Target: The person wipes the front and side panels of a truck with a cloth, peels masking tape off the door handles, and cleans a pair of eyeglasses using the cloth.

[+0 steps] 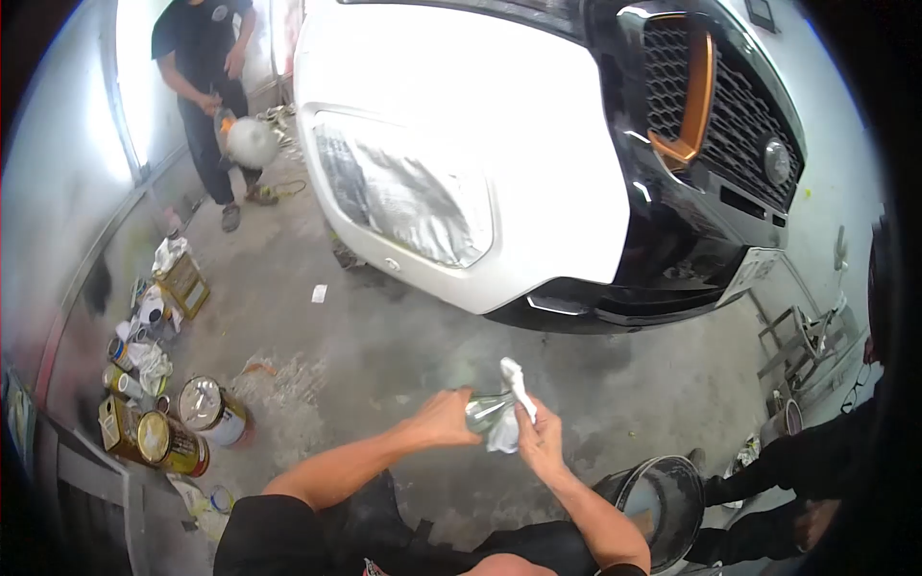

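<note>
Above the floor [370, 336], the left hand [447, 419] grips one clear container [484, 413], the right hand [541, 438] pinches one white cloth [516, 380] at its right end; one black bucket [687, 488] stands toward the floor's near right corner; two large round cans [206, 405] by its left edge; one car [461, 86] beyond; one person [204, 58] farther left

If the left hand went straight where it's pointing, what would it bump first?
Past the clear object it holds, the left hand would probably meet the white wipe in the right hand, though depth is unclear.
</note>
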A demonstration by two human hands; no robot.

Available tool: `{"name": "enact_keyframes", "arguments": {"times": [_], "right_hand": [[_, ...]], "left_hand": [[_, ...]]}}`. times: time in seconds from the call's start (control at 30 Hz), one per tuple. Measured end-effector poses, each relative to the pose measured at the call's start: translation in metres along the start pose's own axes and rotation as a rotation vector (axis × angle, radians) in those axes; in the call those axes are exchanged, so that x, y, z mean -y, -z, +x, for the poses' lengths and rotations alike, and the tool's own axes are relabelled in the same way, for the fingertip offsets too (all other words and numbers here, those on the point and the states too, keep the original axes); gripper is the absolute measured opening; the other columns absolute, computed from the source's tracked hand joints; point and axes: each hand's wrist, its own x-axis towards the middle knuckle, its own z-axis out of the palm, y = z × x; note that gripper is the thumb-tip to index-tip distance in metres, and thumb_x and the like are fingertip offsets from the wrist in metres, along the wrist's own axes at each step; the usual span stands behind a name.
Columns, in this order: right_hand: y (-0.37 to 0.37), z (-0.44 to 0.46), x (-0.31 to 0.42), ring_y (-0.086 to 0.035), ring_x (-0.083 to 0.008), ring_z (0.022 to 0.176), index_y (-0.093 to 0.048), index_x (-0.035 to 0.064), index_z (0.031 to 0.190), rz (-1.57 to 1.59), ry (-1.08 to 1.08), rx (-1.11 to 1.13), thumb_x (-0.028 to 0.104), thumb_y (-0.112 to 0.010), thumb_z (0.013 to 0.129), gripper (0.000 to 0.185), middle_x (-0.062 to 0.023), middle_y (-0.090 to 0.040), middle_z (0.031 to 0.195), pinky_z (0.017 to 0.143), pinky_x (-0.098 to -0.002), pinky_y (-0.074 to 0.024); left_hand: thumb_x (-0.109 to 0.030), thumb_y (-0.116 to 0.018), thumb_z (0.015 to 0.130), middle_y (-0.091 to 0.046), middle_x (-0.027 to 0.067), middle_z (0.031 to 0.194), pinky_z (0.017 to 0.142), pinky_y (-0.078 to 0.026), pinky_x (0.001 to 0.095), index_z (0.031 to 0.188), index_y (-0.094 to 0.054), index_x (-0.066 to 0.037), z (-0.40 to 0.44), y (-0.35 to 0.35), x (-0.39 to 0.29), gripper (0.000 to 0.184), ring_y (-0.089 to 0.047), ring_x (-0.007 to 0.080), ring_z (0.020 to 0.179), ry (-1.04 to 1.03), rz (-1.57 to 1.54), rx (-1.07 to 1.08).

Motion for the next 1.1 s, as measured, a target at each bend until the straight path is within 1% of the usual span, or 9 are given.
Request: {"name": "enact_keyframes", "arguments": {"times": [0.23, 0.37, 0.4, 0.5, 0.6, 0.63, 0.73, 0.93, 1.1], "right_hand": [[-0.022, 0.003, -0.083, -0.068, -0.0169, 0.079, -0.067, -0.0062, 0.118, 0.261, -0.490, 0.021, 0.020, -0.058, 0.107, 0.030, -0.0095, -0.073, 0.095, 0.070, -0.0334, -0.0557], [-0.025, 0.001, -0.090, -0.067, -0.0180, 0.081, -0.067, -0.0073, 0.118, 0.351, -0.543, 0.000, 0.027, -0.057, 0.107, 0.038, -0.0117, -0.071, 0.095, 0.073, -0.0366, -0.0538], [-0.023, 0.000, -0.076, -0.065, -0.0179, 0.075, -0.069, -0.0059, 0.115, 0.335, -0.522, 0.000, 0.033, -0.058, 0.106, 0.041, -0.0109, -0.070, 0.087, 0.069, -0.0380, -0.0517], [-0.011, 0.007, -0.044, -0.072, -0.0283, 0.092, -0.065, -0.0069, 0.124, 0.019, -0.282, 0.044, 0.025, -0.058, 0.105, 0.038, -0.0204, -0.072, 0.106, 0.082, -0.0392, -0.0551], [-0.009, 0.013, -0.024, -0.066, -0.0392, 0.121, -0.060, -0.0048, 0.134, -0.213, 0.387, -0.060, 0.015, -0.059, 0.101, 0.039, -0.0274, -0.066, 0.130, 0.100, -0.0404, -0.0525], [-0.004, 0.011, 0.000, -0.049, -0.0420, 0.141, -0.059, -0.0050, 0.136, -0.146, 0.380, -0.007, 0.004, -0.055, 0.099, 0.039, -0.0300, -0.056, 0.143, 0.112, -0.0428, -0.0452], [-0.002, 0.013, 0.019, -0.065, -0.0349, 0.126, -0.059, -0.0039, 0.137, -0.135, 0.457, -0.070, 0.006, -0.054, 0.101, 0.038, -0.0225, -0.068, 0.133, 0.102, -0.0397, -0.0517], [0.020, 0.014, 0.022, -0.066, -0.0150, 0.095, -0.066, -0.0025, 0.129, 0.457, -0.291, 0.018, 0.018, -0.057, 0.107, 0.031, -0.0101, -0.073, 0.102, 0.086, -0.0343, -0.0549], [0.043, 0.019, 0.027, -0.067, -0.0261, 0.116, -0.059, -0.0044, 0.134, 0.968, -0.209, -0.056, 0.023, -0.061, 0.105, 0.040, -0.0133, -0.068, 0.127, 0.104, -0.0430, -0.0533]], "left_hand": [[-0.041, -0.083, 0.061, -0.075, 0.0256, 0.095, 0.084, -0.059, 0.0446, 0.109, -0.072, 0.006, 0.010, -0.013, 0.020, 0.068, -0.074, 0.0387, 0.093, 0.216, 0.376, 0.281], [-0.044, -0.083, 0.060, -0.075, 0.0246, 0.095, 0.085, -0.059, 0.0442, 0.107, -0.071, 0.006, 0.011, -0.015, 0.006, 0.070, -0.074, 0.0388, 0.093, 0.170, 0.443, 0.244], [-0.044, -0.083, 0.060, -0.075, 0.0248, 0.095, 0.085, -0.059, 0.0445, 0.108, -0.071, 0.007, 0.009, -0.014, 0.004, 0.070, -0.074, 0.0391, 0.093, 0.161, 0.446, 0.222], [-0.039, -0.087, 0.061, -0.075, 0.0248, 0.098, 0.085, -0.058, 0.0455, 0.109, -0.069, 0.006, 0.011, -0.018, 0.011, 0.067, -0.074, 0.0390, 0.094, 0.129, 0.326, 0.037], [-0.030, -0.090, 0.063, -0.075, 0.0239, 0.098, 0.083, -0.058, 0.0438, 0.110, -0.065, 0.005, 0.014, -0.031, 0.014, 0.064, -0.075, 0.0368, 0.093, 0.014, 0.011, -0.189], [-0.027, -0.090, 0.064, -0.075, 0.0234, 0.098, 0.083, -0.058, 0.0427, 0.111, -0.063, 0.005, 0.015, -0.034, 0.011, 0.063, -0.075, 0.0358, 0.093, -0.040, -0.115, -0.266], [-0.023, -0.090, 0.065, -0.075, 0.0211, 0.096, 0.081, -0.058, 0.0398, 0.109, -0.063, 0.004, 0.017, -0.036, -0.006, 0.059, -0.075, 0.0324, 0.092, -0.053, -0.190, -0.339], [-0.025, -0.093, 0.065, -0.074, 0.0154, 0.101, 0.084, -0.056, 0.0357, 0.116, -0.063, 0.002, 0.019, -0.042, -0.009, 0.065, -0.073, 0.0236, 0.094, -0.064, -0.222, -0.310], [-0.030, -0.093, 0.065, -0.074, 0.0136, 0.102, 0.087, -0.055, 0.0357, 0.118, -0.064, 0.001, 0.007, -0.032, -0.033, 0.068, -0.071, 0.0210, 0.095, -0.046, -0.318, -0.304]]}}
